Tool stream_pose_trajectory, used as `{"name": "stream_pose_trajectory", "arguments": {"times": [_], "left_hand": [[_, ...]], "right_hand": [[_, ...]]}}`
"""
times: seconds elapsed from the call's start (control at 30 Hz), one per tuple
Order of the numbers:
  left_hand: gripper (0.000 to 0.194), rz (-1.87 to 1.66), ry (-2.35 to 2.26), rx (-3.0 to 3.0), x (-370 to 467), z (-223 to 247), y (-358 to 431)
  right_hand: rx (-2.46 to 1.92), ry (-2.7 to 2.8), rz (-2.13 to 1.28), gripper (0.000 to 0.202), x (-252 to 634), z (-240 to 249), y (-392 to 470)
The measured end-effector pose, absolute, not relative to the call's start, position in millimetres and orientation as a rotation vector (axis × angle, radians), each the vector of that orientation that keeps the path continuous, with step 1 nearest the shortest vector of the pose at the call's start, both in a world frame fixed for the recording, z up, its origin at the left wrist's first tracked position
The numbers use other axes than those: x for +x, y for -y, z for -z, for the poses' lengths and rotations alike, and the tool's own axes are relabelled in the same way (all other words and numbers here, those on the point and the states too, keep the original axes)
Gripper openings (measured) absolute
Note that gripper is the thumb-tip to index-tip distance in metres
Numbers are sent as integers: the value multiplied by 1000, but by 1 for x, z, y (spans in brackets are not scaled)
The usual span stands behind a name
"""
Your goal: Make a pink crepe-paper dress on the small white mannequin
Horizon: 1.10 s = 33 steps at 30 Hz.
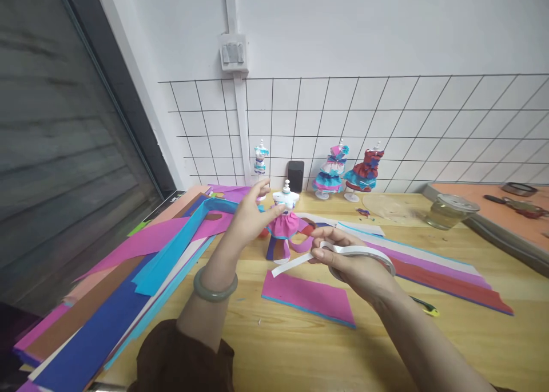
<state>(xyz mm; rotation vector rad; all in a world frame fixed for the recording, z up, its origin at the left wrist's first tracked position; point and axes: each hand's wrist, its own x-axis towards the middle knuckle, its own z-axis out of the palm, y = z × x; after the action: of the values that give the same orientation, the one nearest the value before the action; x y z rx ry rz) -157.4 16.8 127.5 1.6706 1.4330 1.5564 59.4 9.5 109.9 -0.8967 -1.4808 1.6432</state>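
My right hand (354,274) grips a roll of white tape (386,258), and a loose strip (291,264) sticks out to the left from between thumb and fingers. Just left of a small white dress form (291,200), my left hand (251,216) is raised with its fingers apart. Its thumb overlaps the form's side; whether it touches, I cannot tell. The form wears a gathered pink skirt (283,227), with brown and purple strips hanging below. In front of it on the table lies a pink rectangular sheet (311,299) with a blue edge beneath.
Long coloured strips lie at left (107,297) and right (441,274). Dressed forms (329,174) and a phone (295,176) stand along the wall. A yellow cutter (429,308) is by my right forearm. A lidded glass container (448,212) sits near an orange board (493,209).
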Motion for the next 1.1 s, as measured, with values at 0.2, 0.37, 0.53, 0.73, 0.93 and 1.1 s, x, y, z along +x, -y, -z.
{"name": "stream_pose_trajectory", "arguments": {"times": [0.2, 0.37, 0.53, 0.73, 0.93, 1.1], "left_hand": [[64, -1570, -1129, 1522, -152, -112, -36], [50, -1735, -1111, 1424, -161, -107, -45], [53, -1757, -1125, 1368, -168, -107, -46], [53, -1753, -1170, 1403, -169, -107, -45], [49, -1738, -1186, 1401, -169, -109, -43], [47, -1744, -1150, 1405, -167, -110, -43]], "right_hand": [[-699, 1545, -1726, 31, 59, -81, -19], [-742, 1499, -1821, 33, 64, -60, -27], [-730, 1473, -1835, 31, 68, -58, -30], [-733, 1467, -1833, 32, 66, -57, -30], [-724, 1458, -1844, 31, 64, -57, -29], [-756, 1466, -1823, 33, 64, -54, -31]]}}
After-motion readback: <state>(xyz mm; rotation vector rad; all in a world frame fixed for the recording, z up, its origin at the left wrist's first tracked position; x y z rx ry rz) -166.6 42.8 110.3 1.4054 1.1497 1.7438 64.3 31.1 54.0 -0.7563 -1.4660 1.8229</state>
